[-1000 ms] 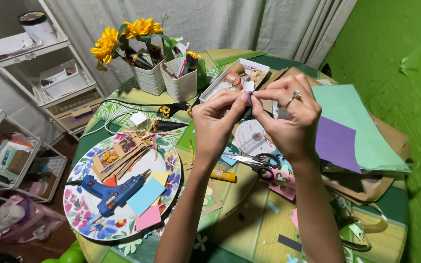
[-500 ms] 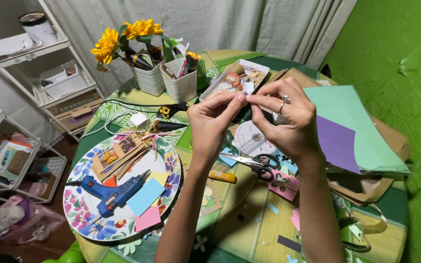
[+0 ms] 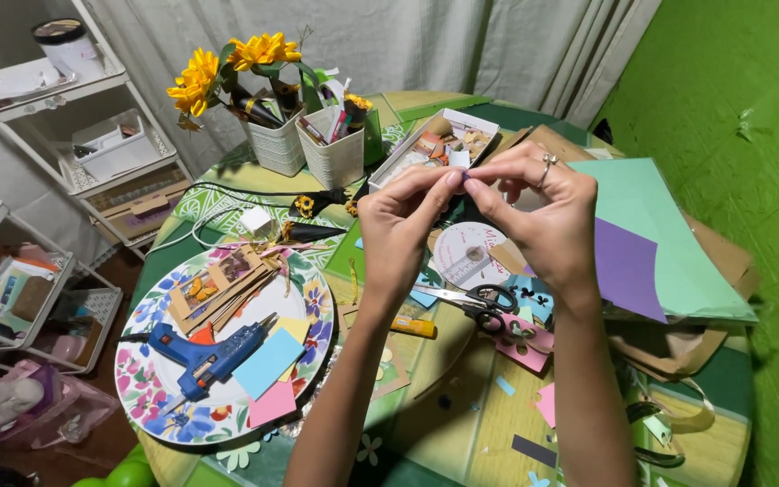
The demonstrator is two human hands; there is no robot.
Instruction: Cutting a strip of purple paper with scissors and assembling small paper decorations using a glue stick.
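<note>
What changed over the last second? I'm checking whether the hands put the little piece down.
No. Both hands, left and right, drifted slightly lower and kept pinching the small white piece between the fingertips; nothing was let go. The glue gun on the flowered plate, the scissors and the green paper lie as before.

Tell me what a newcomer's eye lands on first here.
First, the two hands raised mid-frame, left hand and right hand, fingertips pinching a tiny white scrap between them. Next, the yellow flowers in a white basket at the table's far edge. Then the blue glue gun lying on the floral plate at front left, beside coloured paper squares.
</note>
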